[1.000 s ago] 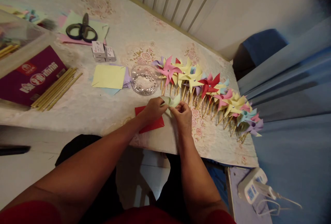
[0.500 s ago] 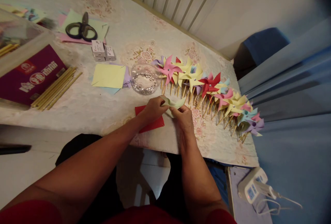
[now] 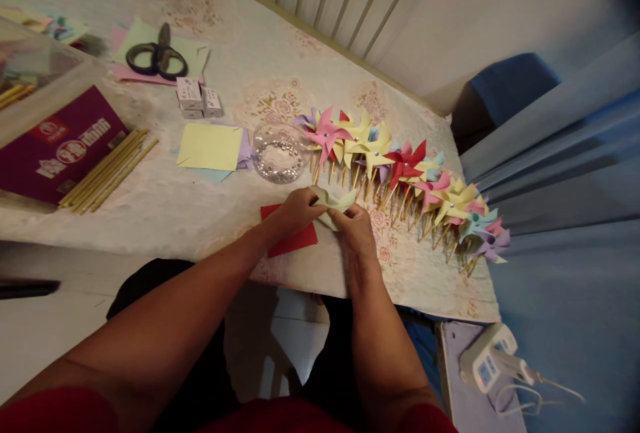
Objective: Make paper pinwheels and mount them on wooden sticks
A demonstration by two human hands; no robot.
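Pinching pale green paper [image 3: 340, 202] with thumb and fingers of left hand [image 3: 297, 209] and right hand [image 3: 357, 225], low over table [image 3: 210, 216], near its edge. Held from both sides, likely to stop curled bits springing open. Can't tell how hidden fingers sit. See red paper [image 3: 295, 241] part covered by left hand. See clear dish [image 3: 280, 157] just past hands, maybe for easy reach. See pinwheels [image 3: 407, 161] in slanting row at right, maybe to stay unsquashed.

Head camera, single view | above and behind left hand [image 3: 299, 209] and right hand [image 3: 358, 225] | faces forward, down | close range | tabletop [image 3: 200, 213] across middle, wall [image 3: 485, 13] upper right, curtain [image 3: 565, 286] right
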